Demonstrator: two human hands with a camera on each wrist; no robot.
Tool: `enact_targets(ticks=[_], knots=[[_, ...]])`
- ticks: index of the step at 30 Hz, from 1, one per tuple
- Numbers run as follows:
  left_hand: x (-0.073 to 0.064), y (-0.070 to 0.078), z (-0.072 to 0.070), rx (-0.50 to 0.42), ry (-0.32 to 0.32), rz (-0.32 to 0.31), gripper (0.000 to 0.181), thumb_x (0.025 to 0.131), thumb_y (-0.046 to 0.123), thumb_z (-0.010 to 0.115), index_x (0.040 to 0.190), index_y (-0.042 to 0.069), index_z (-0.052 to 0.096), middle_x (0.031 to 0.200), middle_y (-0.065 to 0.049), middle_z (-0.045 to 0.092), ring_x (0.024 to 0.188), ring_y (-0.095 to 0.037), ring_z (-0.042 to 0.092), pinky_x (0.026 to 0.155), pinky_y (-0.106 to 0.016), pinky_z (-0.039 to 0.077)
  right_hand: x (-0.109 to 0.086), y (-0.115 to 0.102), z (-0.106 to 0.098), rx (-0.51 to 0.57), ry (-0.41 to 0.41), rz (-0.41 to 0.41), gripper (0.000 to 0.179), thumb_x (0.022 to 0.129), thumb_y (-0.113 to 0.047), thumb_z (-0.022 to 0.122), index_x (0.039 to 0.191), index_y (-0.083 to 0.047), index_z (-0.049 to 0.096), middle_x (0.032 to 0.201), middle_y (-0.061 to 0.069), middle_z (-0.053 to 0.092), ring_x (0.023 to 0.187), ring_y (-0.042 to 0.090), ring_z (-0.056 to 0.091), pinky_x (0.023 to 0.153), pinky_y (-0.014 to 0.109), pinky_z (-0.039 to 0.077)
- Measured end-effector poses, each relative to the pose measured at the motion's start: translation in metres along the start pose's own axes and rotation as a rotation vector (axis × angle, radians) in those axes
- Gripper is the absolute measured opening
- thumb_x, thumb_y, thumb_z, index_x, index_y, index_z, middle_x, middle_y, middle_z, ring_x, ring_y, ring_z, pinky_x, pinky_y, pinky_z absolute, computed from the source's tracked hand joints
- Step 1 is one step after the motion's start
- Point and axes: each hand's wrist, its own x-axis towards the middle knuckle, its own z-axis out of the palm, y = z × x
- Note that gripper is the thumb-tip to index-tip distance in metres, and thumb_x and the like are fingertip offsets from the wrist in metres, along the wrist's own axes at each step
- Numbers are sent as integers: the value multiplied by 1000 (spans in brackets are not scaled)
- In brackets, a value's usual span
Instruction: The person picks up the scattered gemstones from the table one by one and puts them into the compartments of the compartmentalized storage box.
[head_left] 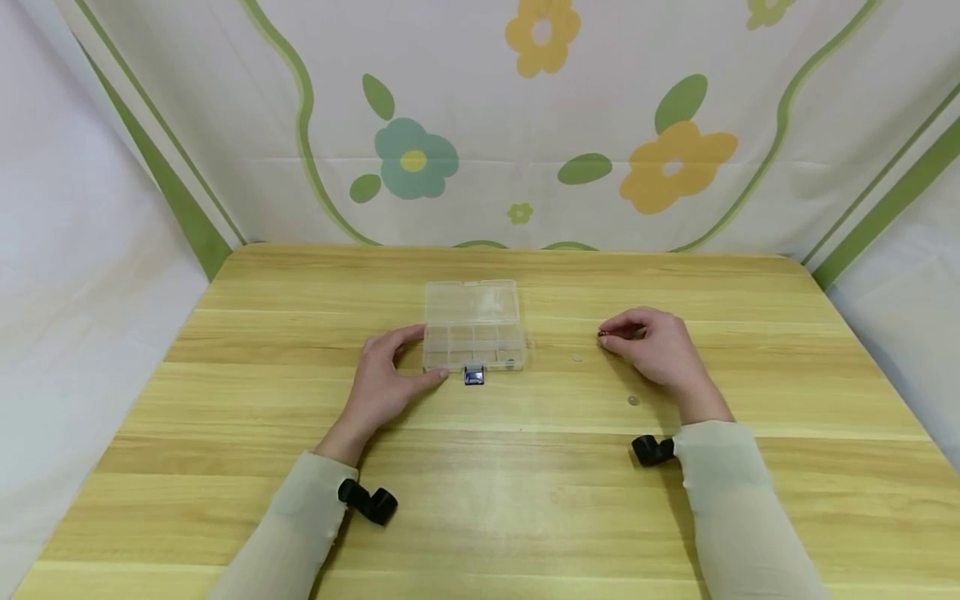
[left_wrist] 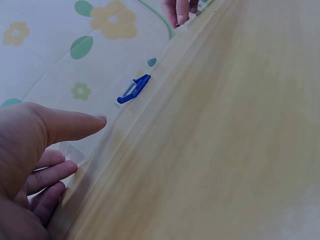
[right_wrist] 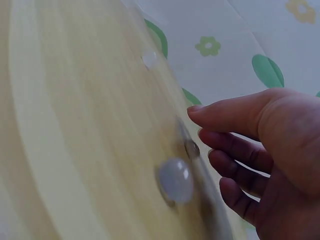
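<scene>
A clear plastic compartment box (head_left: 472, 323) lies on the table with its lid raised at the back and a blue latch (head_left: 474, 377) at its front. My left hand (head_left: 386, 375) holds the box by its left side, thumb at the front corner and fingers along the left edge. To the right, my right hand (head_left: 648, 342) pinches a tiny dark red bead (head_left: 602, 333) between thumb and forefinger. A whitish round bead (right_wrist: 176, 181) lies below that hand, and a pale flat one (head_left: 577, 357) lies between hand and box.
A small dark piece (head_left: 511, 363) sits in the front right compartment. Both wrists wear a black camera, the left (head_left: 367, 502) and the right (head_left: 652, 451). A flowered cloth (head_left: 480, 125) hangs behind the wooden table (head_left: 517, 500).
</scene>
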Motion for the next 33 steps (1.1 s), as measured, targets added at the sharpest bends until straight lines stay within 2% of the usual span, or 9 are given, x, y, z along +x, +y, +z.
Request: enact_targets(ticks=[9,21,33], knots=[[-1,1,0,-8,6,8,75,88,26,90,154,10,59,155,-13,57,143,-34,42,123,-56,37,3,-22,19,60,1,-73,14,100,-22,78,112,-17,82,115,4,74,99,23,62,80,33,52],[-1,1,0,-12,4,9,74,88,27,90,153,11,59,155,-13,56,143,-34,42,122,-57,37,6,-48,50,117,35,-170,10,97,-20,83,106,-16,84,108,4,75,104,23,63,87,38,52],[0,1,0,-3,7,-14,74,88,28,90,153,13,59,155,-12,56,144,-33,42,123,-57,36,8,-69,67,136,3,-202,8,96,-21,84,103,-18,84,106,1,76,103,22,64,87,37,51]])
